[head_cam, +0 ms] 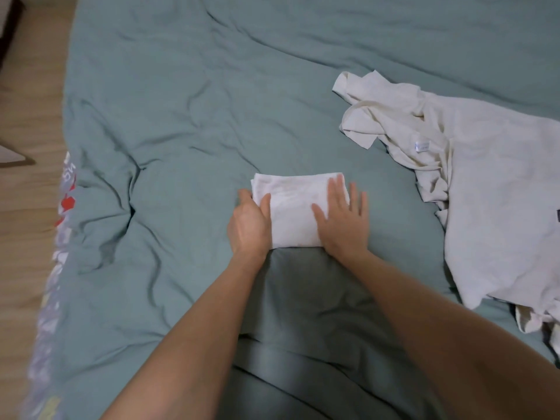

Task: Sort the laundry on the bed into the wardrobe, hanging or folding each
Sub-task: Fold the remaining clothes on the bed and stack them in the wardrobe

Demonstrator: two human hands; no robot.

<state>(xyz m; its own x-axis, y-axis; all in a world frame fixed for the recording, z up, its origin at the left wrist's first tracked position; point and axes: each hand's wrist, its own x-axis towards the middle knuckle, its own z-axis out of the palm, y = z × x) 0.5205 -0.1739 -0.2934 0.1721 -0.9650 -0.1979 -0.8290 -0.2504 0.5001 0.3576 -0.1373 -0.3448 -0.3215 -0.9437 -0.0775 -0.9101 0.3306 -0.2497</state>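
The bed [188,95] is covered by a wrinkled grey-green duvet. A patterned border strip [62,207] with red and white print runs along the left edge of the bed. Beyond that edge lies a wooden floor [27,116]. A cream garment [472,177], unfolded and crumpled, lies at the right edge of the bed; a small white label [422,146] shows on it. It lies well apart from the folded item, with bare duvet between them.

A white folded cloth [292,207] lies near the middle of the bed, towards the near edge. It forms a compact rectangle.

The left hand [248,225] grips the left side of the folded cloth, thumb on top and fingers curled round its edge. The right hand [341,219] lies flat on the right side of the cloth, fingers straight and spread, pressing down; the outer fingers extend onto the duvet. The hands are apart, one on each side of the cloth.
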